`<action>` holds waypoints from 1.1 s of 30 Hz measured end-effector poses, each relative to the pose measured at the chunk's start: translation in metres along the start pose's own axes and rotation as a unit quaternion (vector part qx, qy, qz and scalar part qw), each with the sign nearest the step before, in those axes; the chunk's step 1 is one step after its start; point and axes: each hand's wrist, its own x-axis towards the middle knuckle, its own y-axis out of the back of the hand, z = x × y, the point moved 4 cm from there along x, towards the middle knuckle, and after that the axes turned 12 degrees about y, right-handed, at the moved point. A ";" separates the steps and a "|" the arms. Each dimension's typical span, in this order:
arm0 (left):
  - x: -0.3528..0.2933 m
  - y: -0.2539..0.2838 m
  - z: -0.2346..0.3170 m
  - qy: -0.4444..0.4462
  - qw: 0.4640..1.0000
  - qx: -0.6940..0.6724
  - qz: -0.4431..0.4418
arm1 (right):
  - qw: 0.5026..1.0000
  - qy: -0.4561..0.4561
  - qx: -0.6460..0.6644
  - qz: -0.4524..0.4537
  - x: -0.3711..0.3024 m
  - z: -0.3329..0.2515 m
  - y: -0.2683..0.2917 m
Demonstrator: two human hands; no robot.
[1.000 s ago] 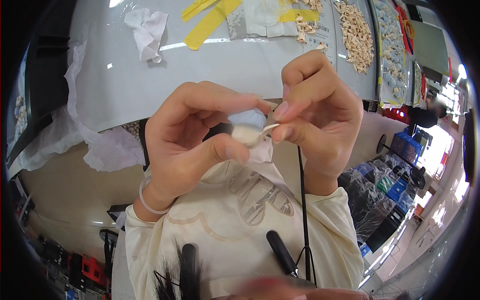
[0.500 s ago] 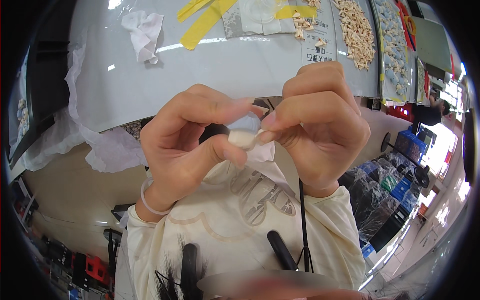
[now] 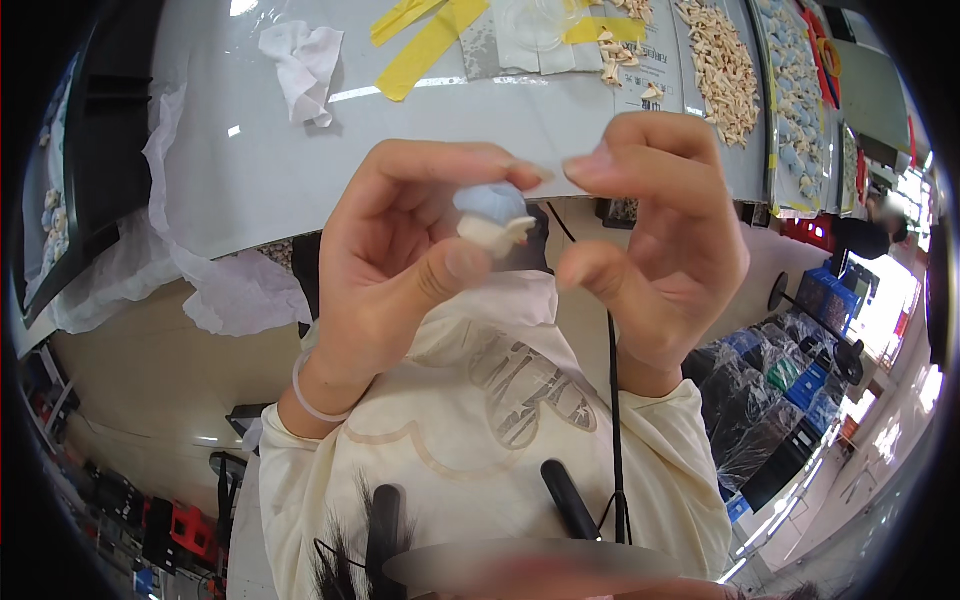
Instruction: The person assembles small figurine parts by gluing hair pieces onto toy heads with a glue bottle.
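Observation:
My left hand (image 3: 385, 240) pinches a small figurine (image 3: 490, 218) between the thumb and fingers, above the table's near edge. The figurine has a rounded light-blue top and a cream lower part. On its right side a small cream bit sticks out, slightly blurred. My right hand (image 3: 665, 240) is just to the right, apart from the figurine, with thumb and forefinger spread and nothing visible between them.
On the grey table (image 3: 240, 180) lie a crumpled white cloth (image 3: 303, 70), yellow tape strips (image 3: 425, 50) and a pile of small cream pieces (image 3: 722, 80). Blue-and-cream figurines (image 3: 797, 110) fill a tray at the far right. Plastic-wrapped crates (image 3: 765, 380) stand on the floor at right.
My right hand has let go of the figurine's side and opened, drawing away to the right. My left hand still holds the figurine, now with its right side uncovered.

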 end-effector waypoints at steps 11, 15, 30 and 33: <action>-0.005 -0.001 0.000 0.038 0.998 -0.053 0.007 | 0.973 0.129 -0.180 -0.069 -0.002 0.001 -0.015; -0.005 -0.002 0.000 0.066 0.997 -0.021 0.040 | 0.970 0.149 -0.183 -0.063 -0.001 0.001 -0.013; 0.005 -0.017 -0.005 -0.122 0.957 0.241 0.107 | 0.981 0.104 -0.159 -0.039 -0.009 0.006 0.029; -0.006 -0.005 0.006 -0.249 0.859 0.424 0.143 | 0.988 -0.045 -0.147 0.029 -0.020 0.033 0.095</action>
